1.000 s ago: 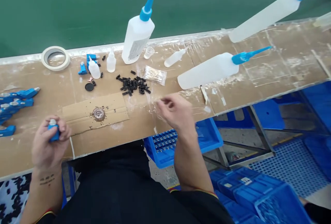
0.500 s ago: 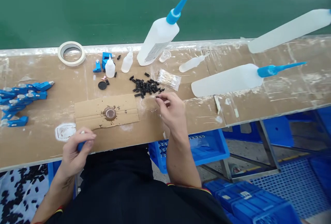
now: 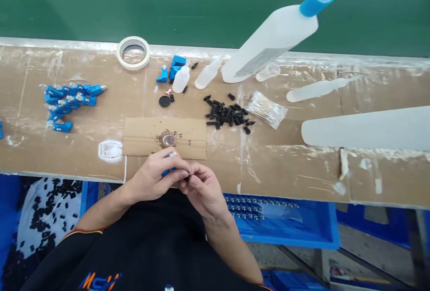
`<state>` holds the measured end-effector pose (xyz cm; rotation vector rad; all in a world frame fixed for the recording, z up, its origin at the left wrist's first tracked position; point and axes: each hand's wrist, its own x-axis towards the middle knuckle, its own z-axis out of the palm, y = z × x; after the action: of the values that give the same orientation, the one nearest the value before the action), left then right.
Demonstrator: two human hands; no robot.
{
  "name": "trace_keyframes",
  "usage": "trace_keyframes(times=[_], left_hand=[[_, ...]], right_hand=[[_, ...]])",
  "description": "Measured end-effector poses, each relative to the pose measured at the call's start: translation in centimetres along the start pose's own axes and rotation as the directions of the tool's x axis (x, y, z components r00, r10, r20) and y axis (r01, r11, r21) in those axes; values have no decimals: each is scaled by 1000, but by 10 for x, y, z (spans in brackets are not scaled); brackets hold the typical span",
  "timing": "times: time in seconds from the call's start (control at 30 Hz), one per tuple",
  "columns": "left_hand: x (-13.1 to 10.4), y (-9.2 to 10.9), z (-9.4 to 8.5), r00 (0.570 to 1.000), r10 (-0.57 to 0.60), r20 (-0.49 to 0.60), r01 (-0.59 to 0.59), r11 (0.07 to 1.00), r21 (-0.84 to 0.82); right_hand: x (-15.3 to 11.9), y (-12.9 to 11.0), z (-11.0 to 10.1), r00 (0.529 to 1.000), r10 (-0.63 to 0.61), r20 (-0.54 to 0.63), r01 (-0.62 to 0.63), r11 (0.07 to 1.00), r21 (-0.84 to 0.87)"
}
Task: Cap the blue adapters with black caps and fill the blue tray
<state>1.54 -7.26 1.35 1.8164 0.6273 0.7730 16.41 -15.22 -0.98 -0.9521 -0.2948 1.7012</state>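
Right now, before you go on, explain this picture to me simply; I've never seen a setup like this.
There is no robot here: a person works with two bare hands, seen by one camera worn on the head, looking forward and down.

The left hand holds a blue part with a whitish tip. The right hand meets it, with a small dark piece at the fingertips, mostly hidden.

On the bench lie a cardboard strip, a pile of black pieces, bagged cotton swabs, a tape roll and, at left, grouped blue parts. White bottles stand or lie around, including a large one with a blue nozzle.
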Motion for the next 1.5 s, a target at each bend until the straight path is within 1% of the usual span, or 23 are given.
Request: trace_keyframes(times=[0.1,0.17,0.23,0.3,0.33,0.4,0.5,0.57,0.6,0.63,0.7,0.77,0.83,0.9,0.97,1.03,1.17,1.23,1.3,1.37,1.4,1.43,1.5], left_hand=[[-7,-1,-4,999,-26,-48,24,999,-46],[-11,-1,-8,997,-58,-58,53,995,-85],[-14,-2,-11,990,-122,-64,111,981,-161],[-18,-2,-12,975,-213,-66,190,948,-255],[-19,-3,-11,964,-259,-67,227,925,-304],[-23,-2,-6,937,-344,-68,290,869,-401],[-27,-1,7,882,-466,-66,365,765,-530],[-30,0,15,843,-534,-66,400,704,-587],[-32,0,18,826,-560,-68,416,685,-597],[-34,0,20,810,-582,-69,433,673,-600],[-37,-1,20,794,-606,-51,466,661,-588],[-42,-1,14,818,-574,-17,476,694,-540],[-46,-1,4,870,-493,-8,445,791,-420],[-49,0,-7,918,-396,-23,379,891,-251],[-52,1,-16,948,-317,-35,311,943,-116],[-54,2,-22,962,-268,-54,267,964,-20],[-57,5,-26,963,-249,-103,258,963,82],[-60,3,-28,942,-309,-130,316,948,30],[-64,-3,-33,909,-379,-175,356,923,-148],[-71,-10,-38,885,-405,-229,304,876,-374],[-74,-14,-41,878,-405,-255,262,853,-451],[-76,-17,-44,873,-405,-271,237,838,-491],[-80,-20,-48,860,-428,-277,260,835,-484]], right_hand=[[3,-1,2,996,58,63,-59,998,11],[4,1,3,992,67,104,-69,998,14],[5,5,5,993,-18,117,21,999,-30],[5,10,7,972,-209,106,225,959,-174],[5,12,9,941,-318,113,337,902,-270],[4,15,11,850,-500,164,515,729,-451],[6,17,12,674,-679,291,678,413,-608],[8,17,11,549,-746,375,719,194,-667],[10,16,9,499,-758,420,723,96,-684],[11,15,8,462,-754,466,722,15,-692],[12,12,4,425,-710,562,730,-99,-677],[12,9,1,411,-653,637,753,-152,-641],[11,5,-2,409,-613,676,766,-171,-619],[10,2,-2,434,-573,695,773,-159,-614],[9,0,-1,463,-526,713,781,-139,-609],[9,-1,2,460,-496,737,792,-146,-593],[15,-9,6,408,-460,789,816,-205,-541],[21,-20,5,419,-458,784,794,-233,-561],[29,-35,2,444,-473,762,726,-309,-615],[38,-49,-1,467,-467,751,640,-408,-651],[42,-55,-2,476,-449,756,613,-447,-652],[46,-58,-3,488,-423,764,599,-474,-645],[52,-61,-3,510,-369,777,594,-503,-628]])
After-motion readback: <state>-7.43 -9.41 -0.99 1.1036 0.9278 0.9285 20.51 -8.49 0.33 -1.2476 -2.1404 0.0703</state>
